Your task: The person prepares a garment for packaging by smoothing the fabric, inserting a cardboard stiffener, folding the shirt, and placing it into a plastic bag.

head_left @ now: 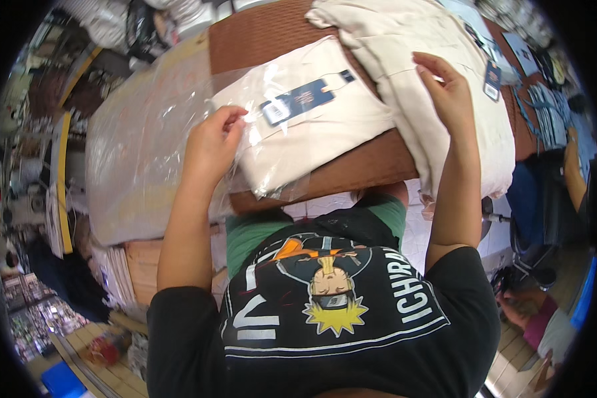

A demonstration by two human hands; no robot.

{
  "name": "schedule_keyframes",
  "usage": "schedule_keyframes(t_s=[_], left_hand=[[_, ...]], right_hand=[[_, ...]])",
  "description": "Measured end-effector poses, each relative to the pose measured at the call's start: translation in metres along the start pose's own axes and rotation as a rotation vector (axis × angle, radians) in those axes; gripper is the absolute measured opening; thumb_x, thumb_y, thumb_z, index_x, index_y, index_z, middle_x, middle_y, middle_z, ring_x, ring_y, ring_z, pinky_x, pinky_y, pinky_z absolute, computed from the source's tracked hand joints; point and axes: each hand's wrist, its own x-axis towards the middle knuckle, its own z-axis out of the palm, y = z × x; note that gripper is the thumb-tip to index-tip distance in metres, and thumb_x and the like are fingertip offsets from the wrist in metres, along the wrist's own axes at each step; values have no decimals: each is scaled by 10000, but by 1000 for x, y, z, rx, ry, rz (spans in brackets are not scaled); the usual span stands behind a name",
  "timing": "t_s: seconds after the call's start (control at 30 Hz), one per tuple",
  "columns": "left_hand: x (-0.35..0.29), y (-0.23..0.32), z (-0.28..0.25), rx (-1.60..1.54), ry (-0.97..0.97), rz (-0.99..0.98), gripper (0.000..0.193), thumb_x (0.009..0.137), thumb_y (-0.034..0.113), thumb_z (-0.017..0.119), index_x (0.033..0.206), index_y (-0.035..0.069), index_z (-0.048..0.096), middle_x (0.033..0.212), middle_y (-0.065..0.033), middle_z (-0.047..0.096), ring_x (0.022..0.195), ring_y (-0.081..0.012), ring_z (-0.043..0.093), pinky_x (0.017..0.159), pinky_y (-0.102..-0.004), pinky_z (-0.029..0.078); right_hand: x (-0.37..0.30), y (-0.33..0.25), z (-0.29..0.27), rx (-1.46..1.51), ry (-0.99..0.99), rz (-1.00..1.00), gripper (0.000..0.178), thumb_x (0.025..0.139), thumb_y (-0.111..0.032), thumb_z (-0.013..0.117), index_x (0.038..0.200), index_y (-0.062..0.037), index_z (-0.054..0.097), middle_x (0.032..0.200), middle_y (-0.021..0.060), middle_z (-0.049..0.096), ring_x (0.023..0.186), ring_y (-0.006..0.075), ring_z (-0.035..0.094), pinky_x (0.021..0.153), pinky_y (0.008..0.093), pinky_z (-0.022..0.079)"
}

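Note:
A folded beige garment (pixel 338 137) with a navy hang tag (pixel 298 101) on a string lies in front of me, its left part under or inside a clear plastic bag (pixel 262 83); I cannot tell which. At the garment's left edge, my left hand (pixel 212 144) pinches the clear plastic between thumb and fingers. My right hand (pixel 450 96) is raised over a heap of beige garments (pixel 404 73) on the right, its fingers curved and apart with nothing in them. Another navy tag (pixel 492 81) hangs at that heap's right side.
A brown textured cloth (pixel 265 36) covers the table under the garment. Clear plastic sheeting (pixel 139 139) spreads over the left part. Folded blue clothes (pixel 547 116) stand at the far right, near another person's arm (pixel 572 169). Another person sits low at the right (pixel 544 322).

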Motion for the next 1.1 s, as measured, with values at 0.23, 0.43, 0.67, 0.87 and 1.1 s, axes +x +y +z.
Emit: schedule_keyframes(t_s=[0.23, 0.43, 0.67, 0.87, 1.1], left_hand=[[-22, -15, -13, -104, 28, -18, 204, 830, 90, 581, 1024, 43, 619, 850, -85, 663, 750, -129, 614, 691, -252, 487], [-38, 11, -41, -171, 251, 167, 141, 831, 90, 576, 936, 64, 667, 799, -53, 651, 636, -102, 559, 581, -239, 460], [-62, 15, -28, -105, 533, 453, 121, 753, 52, 572, 855, 52, 636, 836, -107, 637, 762, -295, 609, 696, -376, 486], [-82, 21, -9, -123, 531, 505, 150, 707, 164, 614, 827, 74, 622, 900, -87, 563, 823, -230, 588, 680, -336, 478], [-105, -21, -48, -249, 706, 617, 173, 727, 193, 656, 880, 118, 629, 1051, -56, 528, 901, -227, 558, 790, -363, 438]], right_hand=[[-55, -115, 115, 106, -476, -397, 239, 812, -11, 558, 1041, -23, 625, 1001, 121, 644, 895, 200, 614, 808, 301, 470], [-73, -143, 206, -129, -727, -658, 270, 750, -58, 521, 1003, 10, 584, 1016, 179, 606, 993, 319, 569, 834, 374, 460], [-64, -163, 241, 1286, -704, 344, 286, 838, -100, 499, 1093, 31, 500, 1169, 208, 517, 1140, 346, 476, 934, 429, 428], [-13, -154, 262, 1779, -957, 445, 624, 882, -344, 475, 1358, 1, 265, 1419, 239, 229, 1317, 404, 213, 1096, 529, 161], [-36, -218, 265, 1448, -715, 413, 655, 903, -391, 325, 1433, -72, 110, 1483, 202, 58, 1370, 369, 49, 1111, 521, 51]])
